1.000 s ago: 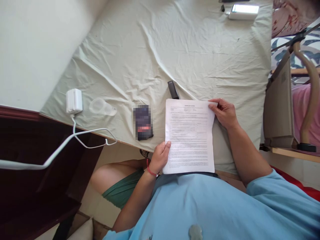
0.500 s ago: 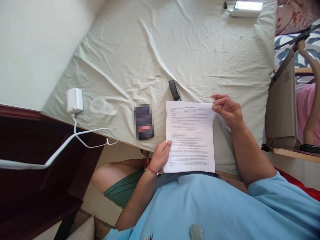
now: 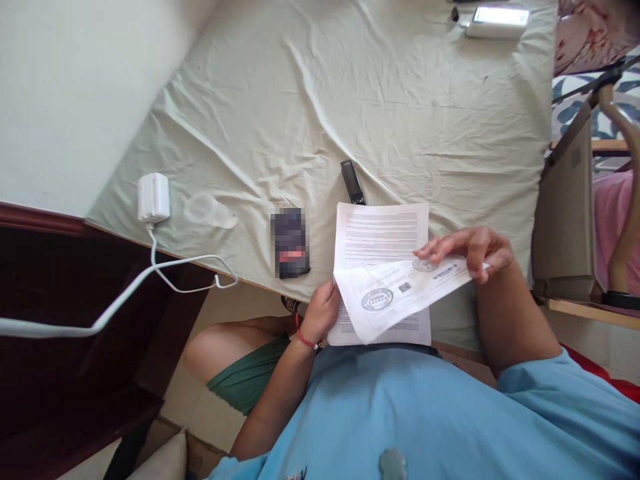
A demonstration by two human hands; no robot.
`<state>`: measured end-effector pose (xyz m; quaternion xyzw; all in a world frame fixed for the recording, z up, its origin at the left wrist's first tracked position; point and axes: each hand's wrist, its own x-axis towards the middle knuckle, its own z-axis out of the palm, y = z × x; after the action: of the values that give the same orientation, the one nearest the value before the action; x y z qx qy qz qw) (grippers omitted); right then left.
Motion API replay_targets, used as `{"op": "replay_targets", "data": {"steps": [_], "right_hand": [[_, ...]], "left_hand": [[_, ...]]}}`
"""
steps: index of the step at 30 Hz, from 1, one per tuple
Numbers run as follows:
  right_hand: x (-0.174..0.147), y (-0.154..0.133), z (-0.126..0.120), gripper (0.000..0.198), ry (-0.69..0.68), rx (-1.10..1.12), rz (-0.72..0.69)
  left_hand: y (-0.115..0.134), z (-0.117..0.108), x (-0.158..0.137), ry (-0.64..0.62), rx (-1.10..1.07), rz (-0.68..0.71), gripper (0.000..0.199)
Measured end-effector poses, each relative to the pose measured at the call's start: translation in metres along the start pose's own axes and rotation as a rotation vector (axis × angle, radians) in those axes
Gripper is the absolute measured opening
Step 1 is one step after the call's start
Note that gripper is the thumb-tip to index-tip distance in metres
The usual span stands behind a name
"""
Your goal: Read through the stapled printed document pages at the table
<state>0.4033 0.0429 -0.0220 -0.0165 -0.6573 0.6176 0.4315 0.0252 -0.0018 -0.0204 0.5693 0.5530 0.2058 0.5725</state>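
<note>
While the pale green wrinkled bedsheet (image 3: 280, 100) carries everything flat, the loose things lie along its near edge. Farthest left, a white plug-in charger block (image 3: 153, 197) sits near the corner, its white cable (image 3: 165, 277) drooping off the edge, so the block's weight alone keeps it on the bed. Just beside it lies a clear plastic cup (image 3: 209, 211), tipped on its side. Further along rests a dark rectangular packet with a red band (image 3: 291, 243), flat and apart from the papers.

The left hand (image 3: 323, 312) pinches the lower left edge of the white stack of printed sheets (image 3: 383, 230), thumb on top, its grip clamped on the stack; this seems to anchor the pages against the bed edge and the light blue shirt (image 3: 425, 413). A small black stapler-like bar (image 3: 353, 181) lies just above the stack, touching its top edge or nearly so.

The right hand (image 3: 473, 252) has the stamped top sheet (image 3: 400, 293) folded over and down, fingers closed lightly on its far edge, exposing the page beneath. At the far right stands a grey folding stand (image 3: 563, 213); a white power bank (image 3: 497, 20) lies at the far end of the bed.
</note>
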Motion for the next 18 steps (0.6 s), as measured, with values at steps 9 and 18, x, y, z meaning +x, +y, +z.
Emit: {"op": "replay_targets", "data": {"steps": [9, 18], "right_hand": [[0.001, -0.001, 0.003, 0.071, -0.215, 0.130, -0.036], [0.001, -0.008, 0.019, 0.041, 0.443, -0.193, 0.410]], "left_hand": [[0.014, -0.003, -0.003, -0.056, 0.021, 0.064, 0.032], [0.004, 0.002, -0.004, -0.003, 0.115, 0.065, 0.051]]}}
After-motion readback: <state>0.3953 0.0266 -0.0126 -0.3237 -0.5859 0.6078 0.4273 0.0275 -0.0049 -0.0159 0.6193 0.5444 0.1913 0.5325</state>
